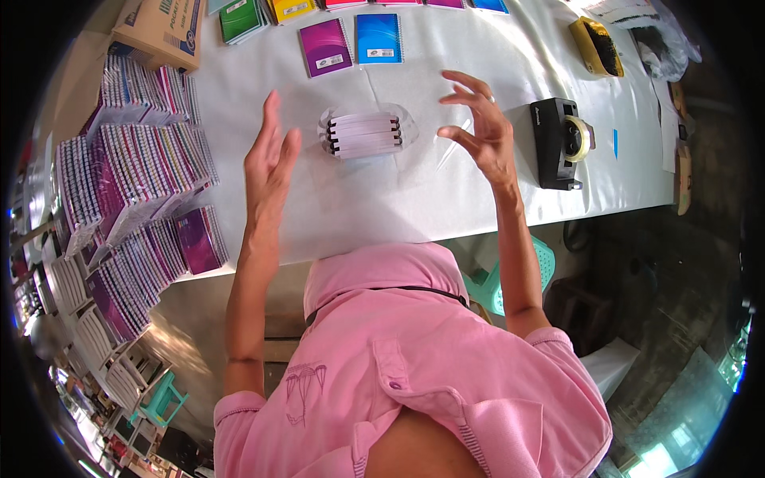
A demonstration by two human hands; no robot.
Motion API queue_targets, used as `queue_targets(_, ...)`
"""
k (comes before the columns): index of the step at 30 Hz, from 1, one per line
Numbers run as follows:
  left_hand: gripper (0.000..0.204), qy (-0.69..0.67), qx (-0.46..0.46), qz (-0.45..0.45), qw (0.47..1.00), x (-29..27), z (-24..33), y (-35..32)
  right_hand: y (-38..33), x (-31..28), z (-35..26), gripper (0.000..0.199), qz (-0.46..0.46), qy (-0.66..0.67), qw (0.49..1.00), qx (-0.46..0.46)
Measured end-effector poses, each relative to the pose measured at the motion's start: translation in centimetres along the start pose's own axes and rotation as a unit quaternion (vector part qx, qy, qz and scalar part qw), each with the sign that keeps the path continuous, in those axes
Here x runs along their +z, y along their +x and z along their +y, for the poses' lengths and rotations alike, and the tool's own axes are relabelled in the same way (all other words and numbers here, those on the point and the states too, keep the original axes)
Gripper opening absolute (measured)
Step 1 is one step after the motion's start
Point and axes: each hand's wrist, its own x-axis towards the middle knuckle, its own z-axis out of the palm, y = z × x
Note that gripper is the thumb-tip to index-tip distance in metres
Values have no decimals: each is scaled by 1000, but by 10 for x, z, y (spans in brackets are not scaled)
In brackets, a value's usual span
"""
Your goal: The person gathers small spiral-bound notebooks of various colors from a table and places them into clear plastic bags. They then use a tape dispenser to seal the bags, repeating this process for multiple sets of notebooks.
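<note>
Between my hands, on the white-covered table (446, 203), a small stack of spiral notebooks (366, 134) stands on edge. Its pale page edges and dark spiral ends face up, with clear plastic wrap flaring out at both sides. To the left of the stack my left hand (269, 155) is raised, fingers stretched out, holding nothing. On the other side my right hand (480, 131) hovers with its fingers spread and slightly curved, also holding nothing. Neither hand touches the notebooks.
A black tape dispenser (550, 143) stands at the right, a yellow tray (594, 48) behind it. Purple (325, 49) and blue (378, 40) notebooks lie at the back, near more coloured stacks. Wrapped notebook piles (143, 167) and a cardboard box (155, 32) line the left.
</note>
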Motion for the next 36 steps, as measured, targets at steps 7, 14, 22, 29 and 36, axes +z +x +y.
queue_targets(7,52,277,210,-78,934,-7,-49,-2,-41,50,42,45,-41,-24,999,9)
queue_targets(14,51,252,244,-94,932,-17,-33,12,-45,53,37,50,-12,-28,999,19)
queue_targets(22,57,285,271,-153,906,-9,-49,14,-45,63,40,48,-43,-71,997,-1)
queue_targets(29,46,340,321,-164,868,-1,-40,35,-34,72,42,42,-20,-108,992,-55)
queue_targets(36,35,294,307,-160,891,6,-31,33,-21,70,22,41,-63,-123,989,-60)
